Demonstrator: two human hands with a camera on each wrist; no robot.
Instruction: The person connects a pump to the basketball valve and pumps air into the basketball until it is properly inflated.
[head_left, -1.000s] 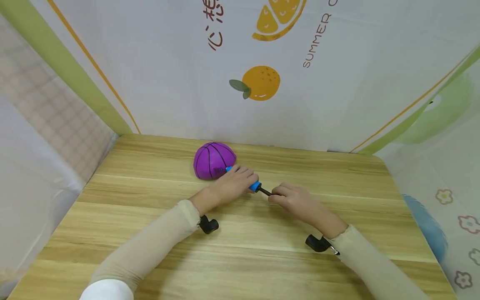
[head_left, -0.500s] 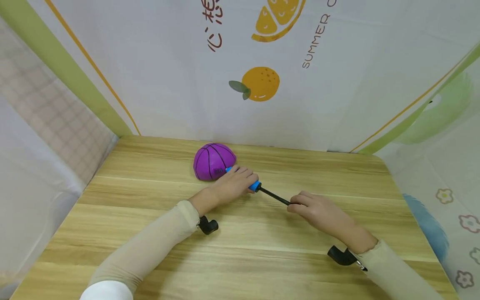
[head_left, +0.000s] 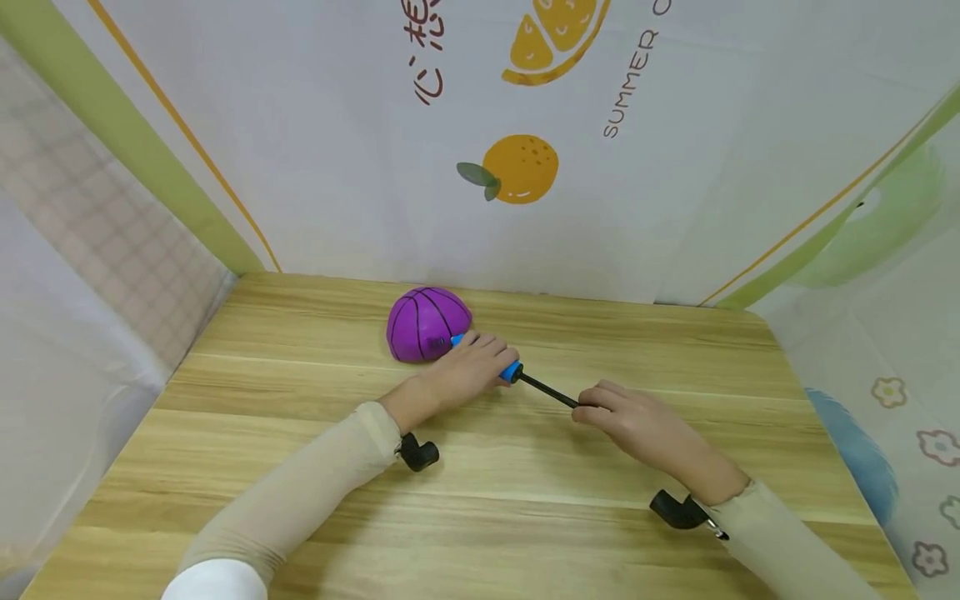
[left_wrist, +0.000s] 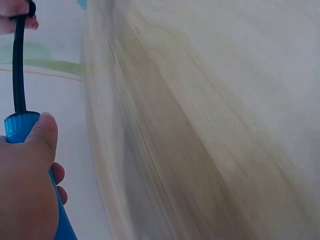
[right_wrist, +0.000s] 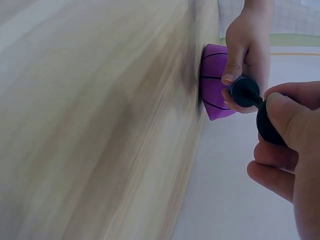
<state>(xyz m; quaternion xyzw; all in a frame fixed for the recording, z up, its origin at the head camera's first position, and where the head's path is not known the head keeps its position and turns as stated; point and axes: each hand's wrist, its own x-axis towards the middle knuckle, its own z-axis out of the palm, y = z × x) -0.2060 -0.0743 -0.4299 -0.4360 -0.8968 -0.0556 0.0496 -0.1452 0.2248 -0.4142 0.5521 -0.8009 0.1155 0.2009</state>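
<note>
A purple ball (head_left: 426, 321) with black basketball lines sits partly flattened near the table's back edge, left of centre. My left hand (head_left: 468, 368) grips the blue barrel of a hand pump (head_left: 511, 372), whose tip points at the ball's side; the fingers hide where they meet. From the barrel's other end a black rod (head_left: 549, 390) sticks out. My right hand (head_left: 637, 429) pinches the far end of that rod. In the right wrist view, thumb and fingers hold a round black handle (right_wrist: 268, 125) on the rod. The left wrist view shows the blue barrel (left_wrist: 21, 127) inside my left fist.
The wooden table (head_left: 480, 533) spreads in front and to both sides. A white cloth (head_left: 360, 167) with printed oranges hangs right behind it. Black camera mounts (head_left: 418, 452) stick out from both wrists, close above the table.
My right hand has pulled the black rod outward, to the right and toward me, then moved back very slightly. My left hand, the barrel and the ball stay nearly still.
</note>
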